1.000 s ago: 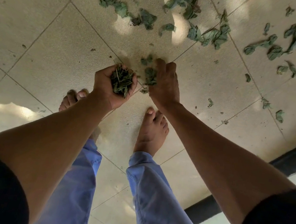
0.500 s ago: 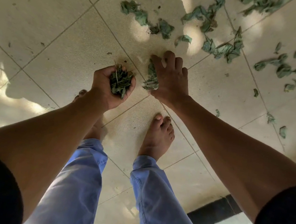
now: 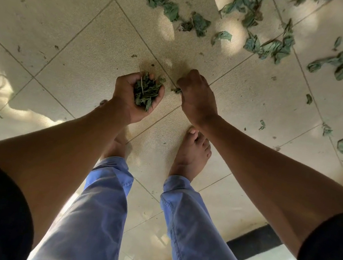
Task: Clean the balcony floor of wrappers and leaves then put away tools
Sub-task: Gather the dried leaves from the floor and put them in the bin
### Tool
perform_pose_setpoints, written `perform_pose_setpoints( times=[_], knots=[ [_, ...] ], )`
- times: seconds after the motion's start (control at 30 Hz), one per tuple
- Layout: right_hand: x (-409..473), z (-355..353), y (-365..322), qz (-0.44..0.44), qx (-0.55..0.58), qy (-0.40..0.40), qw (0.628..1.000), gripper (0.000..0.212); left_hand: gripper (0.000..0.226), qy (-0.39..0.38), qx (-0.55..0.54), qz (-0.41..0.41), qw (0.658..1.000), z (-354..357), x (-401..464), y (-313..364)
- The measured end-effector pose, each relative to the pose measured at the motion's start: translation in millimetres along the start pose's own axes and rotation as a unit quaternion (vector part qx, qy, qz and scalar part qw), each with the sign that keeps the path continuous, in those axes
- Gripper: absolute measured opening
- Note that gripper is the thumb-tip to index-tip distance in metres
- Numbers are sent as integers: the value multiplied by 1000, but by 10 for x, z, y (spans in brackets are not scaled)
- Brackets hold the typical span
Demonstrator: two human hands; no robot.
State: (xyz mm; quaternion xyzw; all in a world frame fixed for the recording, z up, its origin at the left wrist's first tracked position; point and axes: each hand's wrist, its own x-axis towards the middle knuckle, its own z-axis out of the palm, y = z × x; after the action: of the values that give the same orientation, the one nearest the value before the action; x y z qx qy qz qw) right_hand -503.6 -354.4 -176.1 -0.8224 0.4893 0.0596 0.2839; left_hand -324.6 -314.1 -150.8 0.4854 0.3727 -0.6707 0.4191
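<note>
Leaves, dry green and crumpled, sit as a wad (image 3: 147, 91) in the cupped left hand (image 3: 134, 96), fingers curled round it; right hand (image 3: 196, 97), flat on the pale tiled floor (image 3: 74, 26) half a second ago, has lifted and now pinches a small scrap (image 3: 176, 90) beside the wad, likely about to add it; tile by the bare feet now picked clean; dark threshold strip (image 3: 254, 239) bounds the near right; farther out, scattered green leaf clumps (image 3: 267, 45) remain, open tile to the left.

I stand barefoot on a home balcony: beige floor tiles (image 3: 73, 33), dry leaves (image 3: 265, 43) scattered beyond my feet, a dark sill (image 3: 256, 238) behind them.
</note>
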Motion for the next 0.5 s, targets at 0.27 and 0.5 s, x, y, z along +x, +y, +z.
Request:
perform_pose_setpoints(
  times=[0.27,0.5],
  knots=[
    [-176,-391,-271,140,186,126,964,8,23,-14,12,12,1000,125,-86,-15],
    [-265,-898,-920,122,245,124,954,19,39,-73,127,45,988,442,-352,-180]
  ],
)
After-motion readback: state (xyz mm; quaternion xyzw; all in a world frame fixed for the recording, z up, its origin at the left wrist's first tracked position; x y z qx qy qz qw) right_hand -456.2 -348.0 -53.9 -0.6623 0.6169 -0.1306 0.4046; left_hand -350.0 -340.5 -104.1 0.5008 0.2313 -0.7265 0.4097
